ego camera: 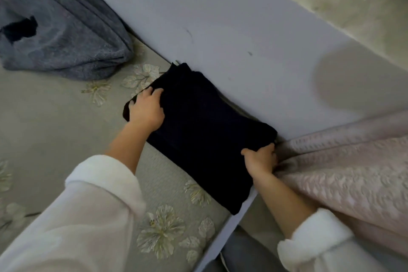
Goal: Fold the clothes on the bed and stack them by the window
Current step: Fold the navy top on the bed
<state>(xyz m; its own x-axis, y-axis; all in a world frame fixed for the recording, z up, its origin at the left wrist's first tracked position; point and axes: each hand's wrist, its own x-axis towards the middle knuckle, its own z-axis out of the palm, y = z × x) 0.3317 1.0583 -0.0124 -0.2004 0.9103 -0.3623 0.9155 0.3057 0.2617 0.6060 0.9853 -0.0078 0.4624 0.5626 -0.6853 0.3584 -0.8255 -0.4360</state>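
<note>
Hands hold a folded dark garment (pixel 205 130) at two sides: the left hand (pixel 146 108) curls its fingers round the far left edge, and the right hand (pixel 260 159) grips the edge by the right corner. The garment lies flat on the bed (pixel 55 117), which has pale flowers on it, right against a plain white ledge (pixel 220 28). A pink curtain (pixel 342 172) hangs just beside the right hand, and a fluffy grey blanket (pixel 66 35) sits well apart at the top left.
</note>
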